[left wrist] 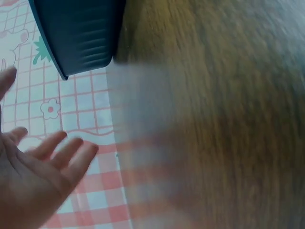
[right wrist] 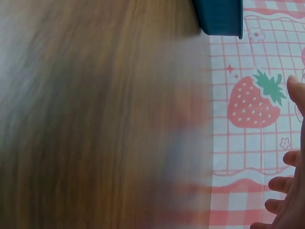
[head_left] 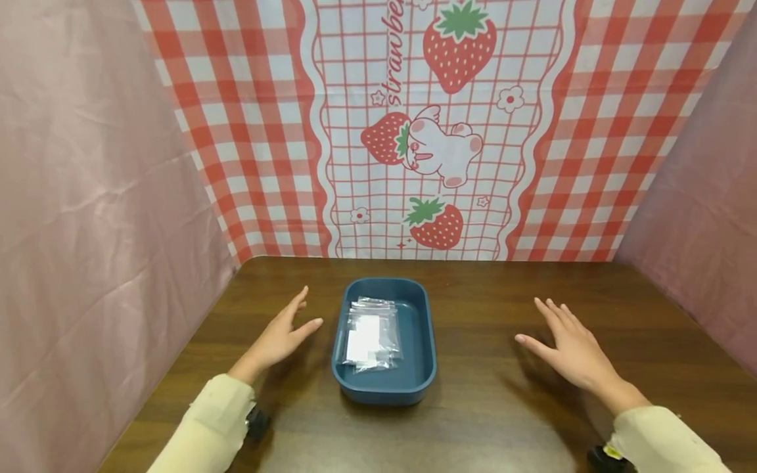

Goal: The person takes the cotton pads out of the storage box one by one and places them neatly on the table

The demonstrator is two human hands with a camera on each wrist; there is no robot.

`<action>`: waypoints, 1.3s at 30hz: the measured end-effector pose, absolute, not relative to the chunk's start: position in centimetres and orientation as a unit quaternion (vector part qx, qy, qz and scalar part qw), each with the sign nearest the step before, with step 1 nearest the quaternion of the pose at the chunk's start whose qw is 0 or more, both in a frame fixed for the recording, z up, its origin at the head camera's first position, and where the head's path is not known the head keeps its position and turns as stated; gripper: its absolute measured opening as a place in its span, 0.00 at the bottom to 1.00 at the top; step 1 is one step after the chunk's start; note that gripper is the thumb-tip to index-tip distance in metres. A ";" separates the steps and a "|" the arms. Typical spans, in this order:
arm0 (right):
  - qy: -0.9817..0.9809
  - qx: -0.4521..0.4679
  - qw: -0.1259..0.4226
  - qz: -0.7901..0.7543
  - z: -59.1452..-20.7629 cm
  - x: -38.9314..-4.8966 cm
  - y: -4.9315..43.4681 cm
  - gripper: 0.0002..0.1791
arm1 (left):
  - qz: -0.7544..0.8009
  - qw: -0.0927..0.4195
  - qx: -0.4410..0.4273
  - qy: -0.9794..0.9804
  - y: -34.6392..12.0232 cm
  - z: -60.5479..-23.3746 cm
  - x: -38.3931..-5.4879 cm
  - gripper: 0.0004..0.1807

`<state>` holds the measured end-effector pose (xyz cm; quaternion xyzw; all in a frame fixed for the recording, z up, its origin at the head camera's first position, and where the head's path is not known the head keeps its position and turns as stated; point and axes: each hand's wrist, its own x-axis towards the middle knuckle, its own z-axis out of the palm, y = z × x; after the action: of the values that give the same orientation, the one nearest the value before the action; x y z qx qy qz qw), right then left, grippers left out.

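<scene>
A blue rectangular bin (head_left: pixel 387 397) stands on the wooden table, its long side running away from me. Inside it, toward the left wall, lies a small pile of clear plastic bags (head_left: pixel 372 335) with white patches. To the left of the bin my left hand (head_left: pixel 278 338) hovers with fingers extended and thumb spread, holding nothing. My right hand (head_left: pixel 573 351) is farther off on the other side, fingers straight and thumb apart, also holding nothing. Both wrist views catch part of the bin's outer wall (left wrist: pixel 83 38), beyond the spread fingers.
The brown wooden table (head_left: pixel 479 420) reaches back to a red-and-white checked cloth (head_left: pixel 260 131) with strawberries, hung upright behind it. Pink fabric (head_left: pixel 89 197) hangs along the left side, and more pink curtain (head_left: pixel 692 210) on the right.
</scene>
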<state>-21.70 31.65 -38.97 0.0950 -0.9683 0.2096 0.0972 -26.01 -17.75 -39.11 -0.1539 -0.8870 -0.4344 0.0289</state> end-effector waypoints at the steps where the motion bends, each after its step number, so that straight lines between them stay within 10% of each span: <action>1: -0.966 0.094 0.097 0.221 -38.9 -21.7 31.6 0.48 | -0.452 0.021 -0.159 -0.877 -17.6 -39.1 -26.1 0.44; 17: -0.910 0.066 0.096 0.399 -38.7 -23.6 28.4 0.46 | -0.618 -0.136 -0.190 -0.751 -16.3 -39.9 -26.8 0.54; 39: -0.858 0.085 0.087 0.500 -37.6 -26.8 23.0 0.40 | -0.636 -0.187 -0.158 -0.732 -14.8 -40.0 -26.7 0.45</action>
<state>-26.83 22.96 -37.56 0.0854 -0.8575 0.4998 0.0866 -26.72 -14.76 -40.05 -0.1578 -0.7319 -0.6359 -0.1871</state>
